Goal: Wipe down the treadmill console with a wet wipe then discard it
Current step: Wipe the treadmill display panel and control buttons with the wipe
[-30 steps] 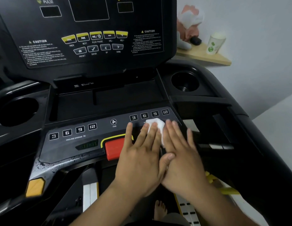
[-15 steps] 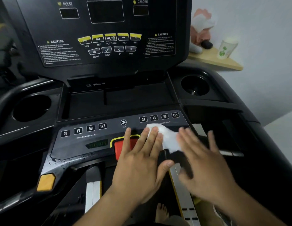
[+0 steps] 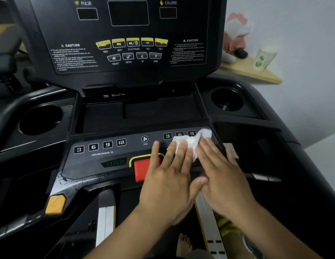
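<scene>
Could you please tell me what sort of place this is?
Probably a home exercise corner, possibly a small gym. A treadmill console with PULSE and CALORIE readouts fills the view, a cup holder sits beside it, and a wooden shelf by the wall holds a paper cup.

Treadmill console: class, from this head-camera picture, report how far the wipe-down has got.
Done: the wet wipe is out and on the lower button panel. Under way: the left hand and right hand press flat on it over the right-side number keys. Left: discarding the wipe; no bin shows. Whether the upper display panel has been wiped cannot be told.
</scene>
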### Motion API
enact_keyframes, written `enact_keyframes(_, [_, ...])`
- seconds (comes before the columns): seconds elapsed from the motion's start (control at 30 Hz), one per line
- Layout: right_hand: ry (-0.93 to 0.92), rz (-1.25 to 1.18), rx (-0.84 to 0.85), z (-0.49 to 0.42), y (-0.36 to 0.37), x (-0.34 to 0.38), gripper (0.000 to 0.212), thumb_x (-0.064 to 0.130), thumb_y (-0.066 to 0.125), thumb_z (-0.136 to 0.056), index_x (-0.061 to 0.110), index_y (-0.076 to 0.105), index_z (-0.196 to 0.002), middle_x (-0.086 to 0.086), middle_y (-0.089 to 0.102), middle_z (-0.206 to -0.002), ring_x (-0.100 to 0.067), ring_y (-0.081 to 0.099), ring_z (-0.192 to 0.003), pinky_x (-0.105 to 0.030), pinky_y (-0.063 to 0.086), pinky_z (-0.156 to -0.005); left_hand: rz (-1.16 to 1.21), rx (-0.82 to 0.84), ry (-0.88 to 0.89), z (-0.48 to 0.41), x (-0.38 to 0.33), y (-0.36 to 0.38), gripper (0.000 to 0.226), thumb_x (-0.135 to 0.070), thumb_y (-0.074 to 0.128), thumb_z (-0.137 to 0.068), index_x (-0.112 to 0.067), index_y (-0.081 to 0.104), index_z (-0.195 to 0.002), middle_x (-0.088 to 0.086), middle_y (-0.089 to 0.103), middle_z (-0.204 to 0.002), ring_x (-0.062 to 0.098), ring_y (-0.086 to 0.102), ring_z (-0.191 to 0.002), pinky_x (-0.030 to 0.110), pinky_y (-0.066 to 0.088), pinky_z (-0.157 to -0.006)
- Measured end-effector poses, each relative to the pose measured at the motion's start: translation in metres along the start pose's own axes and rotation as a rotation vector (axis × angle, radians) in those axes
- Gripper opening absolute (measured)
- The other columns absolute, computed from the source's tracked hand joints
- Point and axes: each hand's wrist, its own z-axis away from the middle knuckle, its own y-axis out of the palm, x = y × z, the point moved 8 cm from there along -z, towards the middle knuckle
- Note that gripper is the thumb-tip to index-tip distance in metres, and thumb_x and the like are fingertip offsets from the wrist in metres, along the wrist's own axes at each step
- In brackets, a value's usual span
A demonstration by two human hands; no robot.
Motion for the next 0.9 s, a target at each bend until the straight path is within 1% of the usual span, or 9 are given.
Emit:
enact_keyframes(0.13, [-0.018, 0.047, 0.021, -0.016, -0.005, 0.007, 0.071, 0.04, 0.033, -0.084, 0.01, 0.033, -0.148, -0.005, 0.031, -0.157, -0.015, 0.018, -0.148, -0.057, 0.007, -0.117, 0.032, -0.017, 0.005, 0.002, 0.005, -0.004, 0.066, -0.051, 0.011, -0.105, -0.012, 0.048, -0.143, 0.008, 0.046, -0.148, 0.025, 0.037, -0.142, 0.061, 0.019, -0.116])
enact_keyframes(0.23, [-0.099, 0.109, 0.043, 0.013, -0.003, -0.006, 0.066, 0.038, 0.039, -0.087, 0.016, 0.035, -0.148, 0.0, 0.033, -0.156, -0.013, 0.025, -0.145, -0.061, 0.014, -0.115, 0.047, 0.006, 0.002, 0.009, 0.008, -0.001, 0.069, -0.056, 0.012, -0.104, -0.012, 0.047, -0.144, 0.008, 0.042, -0.151, 0.024, 0.034, -0.143, 0.062, 0.02, -0.115])
enact_keyframes(0.3, [-0.031, 0.171, 0.043, 0.011, -0.011, -0.033, 0.064, 0.038, 0.037, -0.087, 0.018, 0.038, -0.148, 0.001, 0.035, -0.155, -0.013, 0.031, -0.143, -0.063, 0.016, -0.115, 0.035, 0.003, 0.009, 0.008, 0.01, -0.001, 0.069, -0.056, 0.012, -0.103, -0.013, 0.045, -0.145, 0.007, 0.041, -0.152, 0.024, 0.033, -0.144, 0.062, 0.016, -0.116])
enact_keyframes(0.37, [0.038, 0.193, 0.017, -0.013, -0.018, -0.036, 0.066, 0.039, 0.035, -0.085, 0.013, 0.042, -0.146, -0.002, 0.038, -0.154, -0.014, 0.035, -0.142, -0.061, 0.012, -0.117, 0.016, 0.001, 0.019, 0.003, 0.009, -0.001, 0.069, -0.056, 0.012, -0.103, -0.013, 0.046, -0.145, 0.008, 0.042, -0.151, 0.024, 0.036, -0.143, 0.063, 0.015, -0.116])
enact_keyframes(0.43, [-0.015, 0.148, 0.001, -0.03, -0.016, -0.006, 0.067, 0.039, 0.035, -0.082, 0.008, 0.047, -0.141, -0.006, 0.042, -0.152, -0.017, 0.032, -0.144, -0.058, 0.008, -0.118, 0.015, 0.001, 0.013, 0.0, 0.009, -0.005, 0.069, -0.055, 0.011, -0.103, -0.012, 0.049, -0.142, 0.008, 0.046, -0.149, 0.024, 0.038, -0.141, 0.062, 0.014, -0.116])
enact_keyframes(0.53, [-0.119, 0.054, 0.024, -0.016, -0.002, 0.015, 0.066, 0.039, 0.036, -0.088, 0.011, 0.037, -0.147, -0.002, 0.031, -0.157, -0.012, 0.019, -0.148, -0.051, 0.005, -0.117, 0.03, 0.0, -0.004, 0.004, 0.014, -0.007, 0.069, -0.055, 0.01, -0.104, -0.014, 0.051, -0.141, 0.007, 0.046, -0.148, 0.022, 0.036, -0.142, 0.062, 0.012, -0.117])
enact_keyframes(0.63, [-0.128, 0.121, 0.008, -0.004, -0.012, -0.011, 0.062, 0.039, 0.036, -0.091, 0.014, 0.04, -0.147, 0.0, 0.036, -0.154, -0.009, 0.024, -0.144, -0.052, 0.009, -0.12, 0.036, 0.002, -0.025, 0.007, 0.02, -0.007, 0.069, -0.056, 0.011, -0.103, -0.014, 0.049, -0.143, 0.006, 0.045, -0.15, 0.021, 0.037, -0.142, 0.063, 0.013, -0.116])
enact_keyframes(0.77, [-0.006, 0.141, -0.021, -0.041, -0.02, -0.007, 0.062, 0.039, 0.026, -0.094, 0.003, 0.044, -0.142, -0.01, 0.041, -0.152, -0.02, 0.032, -0.143, -0.054, 0.014, -0.119, 0.012, -0.001, -0.048, -0.004, 0.025, -0.008, 0.072, -0.056, 0.009, -0.103, -0.012, 0.049, -0.143, 0.007, 0.046, -0.149, 0.022, 0.04, -0.14, 0.064, 0.013, -0.116])
enact_keyframes(0.9, [-0.121, 0.114, -0.064, -0.036, -0.018, 0.017, 0.062, 0.035, 0.031, -0.09, 0.002, 0.048, -0.139, -0.011, 0.041, -0.152, -0.018, 0.031, -0.143, -0.049, 0.018, -0.12, 0.035, -0.002, -0.06, -0.009, 0.032, -0.009, 0.073, -0.057, 0.006, -0.102, -0.014, 0.05, -0.142, 0.005, 0.046, -0.149, 0.021, 0.039, -0.141, 0.064, 0.013, -0.116])
